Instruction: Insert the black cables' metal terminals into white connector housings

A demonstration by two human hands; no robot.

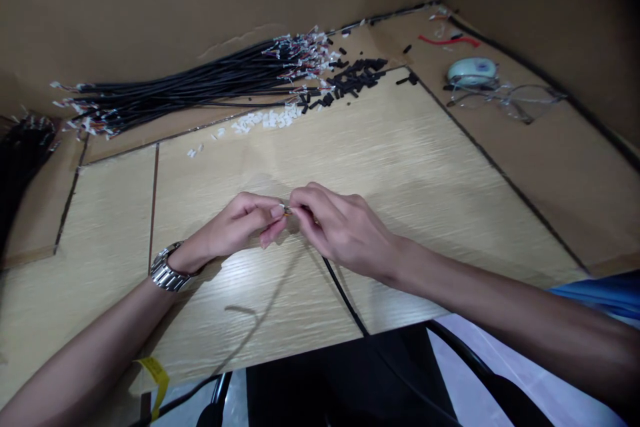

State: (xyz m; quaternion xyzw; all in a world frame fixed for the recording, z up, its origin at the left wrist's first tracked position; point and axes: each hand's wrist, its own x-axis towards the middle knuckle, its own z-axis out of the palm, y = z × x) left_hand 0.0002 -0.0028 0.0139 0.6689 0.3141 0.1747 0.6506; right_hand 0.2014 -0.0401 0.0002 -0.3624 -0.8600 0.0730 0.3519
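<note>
Head view: our left hand (240, 223) and right hand (335, 227) pinch one thin black cable's (345, 297) tip at centre on grainy wood-veneer table (425, 167). Bundled black cables (190, 83) at 11 o'clock; wire-rimmed glasses (505, 97) at 2.

From here I can't make out the tiny part pinched between my left hand (245, 223) and right hand (336, 227); my fingertips (278, 211) cover nearly all of it. The black cable (345, 297) disappears under my right palm and drops out of sight past the table (400, 167) edge. A second dark bundle (20, 160) is cut off at the left border. The white connectors (265, 120) are too small to tell apart.
</note>
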